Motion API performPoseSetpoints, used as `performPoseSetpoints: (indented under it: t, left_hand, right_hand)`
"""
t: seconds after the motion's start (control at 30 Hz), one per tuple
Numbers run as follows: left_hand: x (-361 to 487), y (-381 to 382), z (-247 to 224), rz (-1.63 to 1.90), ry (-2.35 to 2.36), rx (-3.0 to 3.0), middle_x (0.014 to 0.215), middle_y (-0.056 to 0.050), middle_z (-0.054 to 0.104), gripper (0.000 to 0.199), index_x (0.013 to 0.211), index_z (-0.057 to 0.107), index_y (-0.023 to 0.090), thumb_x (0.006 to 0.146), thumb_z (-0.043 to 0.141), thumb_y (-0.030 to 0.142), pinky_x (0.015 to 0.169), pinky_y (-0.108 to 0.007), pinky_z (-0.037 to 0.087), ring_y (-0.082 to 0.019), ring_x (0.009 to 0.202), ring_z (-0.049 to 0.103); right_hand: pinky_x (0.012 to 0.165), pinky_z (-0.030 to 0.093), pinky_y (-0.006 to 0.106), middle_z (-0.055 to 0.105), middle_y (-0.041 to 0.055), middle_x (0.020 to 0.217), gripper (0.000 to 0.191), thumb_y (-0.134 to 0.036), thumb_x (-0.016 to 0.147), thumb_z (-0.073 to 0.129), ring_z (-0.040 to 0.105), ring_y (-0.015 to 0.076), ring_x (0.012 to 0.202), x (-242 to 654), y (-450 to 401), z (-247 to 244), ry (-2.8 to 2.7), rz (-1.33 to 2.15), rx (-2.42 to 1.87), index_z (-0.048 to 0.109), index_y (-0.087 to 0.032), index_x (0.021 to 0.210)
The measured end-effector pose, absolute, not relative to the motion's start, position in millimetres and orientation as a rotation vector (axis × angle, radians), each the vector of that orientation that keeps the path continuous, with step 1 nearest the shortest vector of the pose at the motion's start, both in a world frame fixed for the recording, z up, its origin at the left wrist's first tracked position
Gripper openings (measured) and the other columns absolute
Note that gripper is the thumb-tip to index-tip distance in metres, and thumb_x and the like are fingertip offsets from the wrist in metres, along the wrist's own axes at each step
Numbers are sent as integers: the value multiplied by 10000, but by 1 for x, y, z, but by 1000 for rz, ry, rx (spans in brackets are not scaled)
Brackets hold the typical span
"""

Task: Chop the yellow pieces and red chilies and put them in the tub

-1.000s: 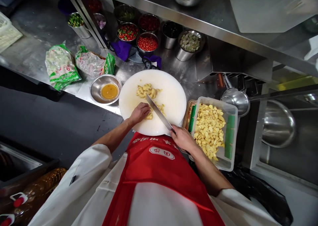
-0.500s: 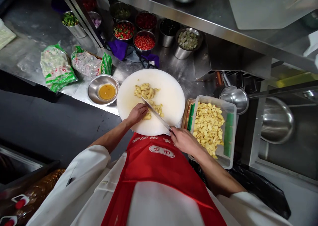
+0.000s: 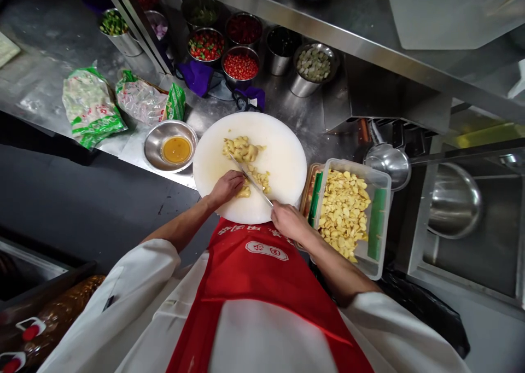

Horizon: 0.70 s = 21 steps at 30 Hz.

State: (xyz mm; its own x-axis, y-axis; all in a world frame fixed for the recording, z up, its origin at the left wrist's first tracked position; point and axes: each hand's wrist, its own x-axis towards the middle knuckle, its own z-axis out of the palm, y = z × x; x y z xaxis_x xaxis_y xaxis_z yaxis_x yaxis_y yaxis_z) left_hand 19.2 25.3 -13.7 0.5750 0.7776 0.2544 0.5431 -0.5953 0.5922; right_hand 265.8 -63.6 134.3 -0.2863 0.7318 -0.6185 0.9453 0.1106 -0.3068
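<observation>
A round white cutting board [image 3: 287, 154] lies at the counter's edge in front of me. My right hand [image 3: 289, 220] grips a knife [image 3: 256, 184] by its handle, the blade slanting up and left across the board. My left hand [image 3: 228, 186] is closed, fingertips curled down on a piece of ginger beside the blade; the fingers partly hide that piece. Sliced ginger [image 3: 259, 177] lies just right of the blade, and a small piece [image 3: 243, 191] sits below the left fingers. Farther back on the board rests a heap of whole ginger [image 3: 243, 149].
Right of the board stands a plastic tub of sliced ginger [image 3: 344, 214]. A metal bowl with brown liquid [image 3: 155, 146] and two plastic bags [image 3: 92, 108] are to the left. Several metal pots of chopped ingredients [image 3: 241, 66] stand behind, under a steel shelf [image 3: 262, 15]. A sink [image 3: 488, 252] is far right.
My right hand and the knife have shifted a little left and up, and the blade stands somewhat steeper. My left hand stays in nearly the same spot on the ginger.
</observation>
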Motion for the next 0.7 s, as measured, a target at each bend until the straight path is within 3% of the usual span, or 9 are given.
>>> performPoseSetpoints:
  t: [0.7]
  left_hand:
    - [19,20,-17,687,1121,2386,1088,-114,699,216,1009,705,178,975,499,234,934,-372,563,-207,1028,646]
  right_hand:
    - [760,399,282,736,148,1028,258,-223,997,389,695,240,945,263,-49,130,2112,-975,1617,627,-147,1063]
